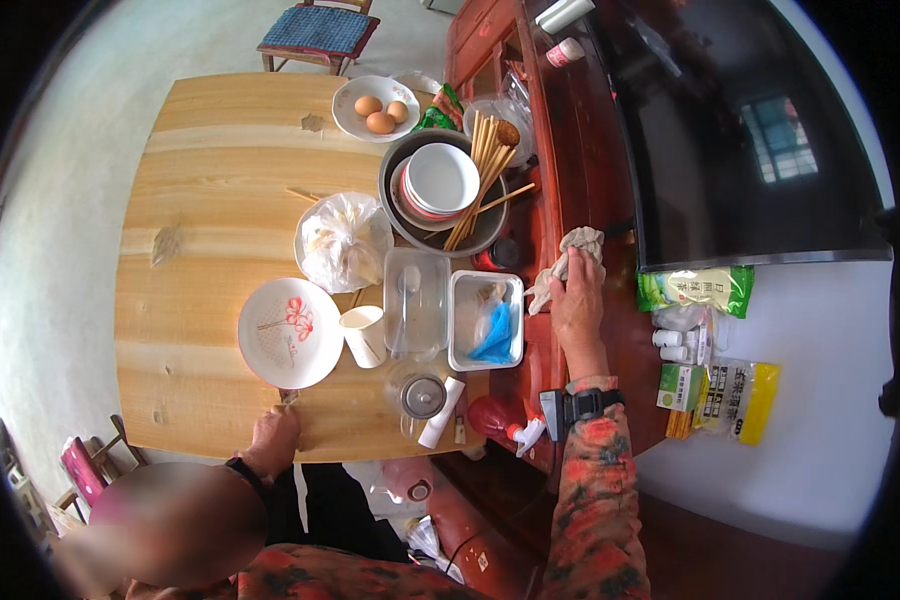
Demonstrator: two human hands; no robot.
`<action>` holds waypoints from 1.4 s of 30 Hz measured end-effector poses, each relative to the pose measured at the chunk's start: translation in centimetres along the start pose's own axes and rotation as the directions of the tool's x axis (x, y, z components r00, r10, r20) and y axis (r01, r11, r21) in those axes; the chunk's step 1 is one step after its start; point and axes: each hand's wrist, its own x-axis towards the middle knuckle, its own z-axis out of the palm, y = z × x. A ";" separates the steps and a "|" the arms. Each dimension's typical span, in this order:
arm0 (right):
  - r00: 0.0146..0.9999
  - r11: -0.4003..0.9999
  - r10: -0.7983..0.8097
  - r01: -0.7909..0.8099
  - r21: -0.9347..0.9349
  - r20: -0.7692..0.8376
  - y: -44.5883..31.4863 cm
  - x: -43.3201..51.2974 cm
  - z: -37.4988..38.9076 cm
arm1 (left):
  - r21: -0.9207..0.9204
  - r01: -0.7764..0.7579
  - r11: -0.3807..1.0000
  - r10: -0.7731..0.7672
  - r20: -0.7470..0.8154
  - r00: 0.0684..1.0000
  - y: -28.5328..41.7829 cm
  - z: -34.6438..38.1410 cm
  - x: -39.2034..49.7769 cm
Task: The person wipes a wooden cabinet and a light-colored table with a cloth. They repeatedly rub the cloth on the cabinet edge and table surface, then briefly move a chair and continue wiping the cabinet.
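Note:
My right hand (579, 307) presses a crumpled grey-beige cloth (581, 244) against the top of a red wooden cabinet (615, 360). A white plastic tub (486, 360) holding a blue item stands just left of that cloth. My left hand (274, 435) rests with curled fingers at the near edge of the wooden table (202, 322); whether it grips anything is unclear. Beyond it sits a white bowl with red flowers (289, 334), with a paper cup (364, 337) beside it. A glass teapot with a metal lid (420, 396) stands at the table's right front.
A metal basin (390, 202) holds stacked bowls (442, 178) and chopsticks (487, 157). Near it are a bagged plate of food (345, 240), a clear container (417, 322) and a plate of eggs (345, 124). A red spray bottle (491, 416) lies by the cabinet; a television (720, 150) stands on it.

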 end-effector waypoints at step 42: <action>0.908 0.859 0.384 -0.285 -0.426 0.167 -4.4 13.3 1.9 | 0.172 0.349 0.921 -0.316 -0.194 0.929 -16.1 -20.2 14.7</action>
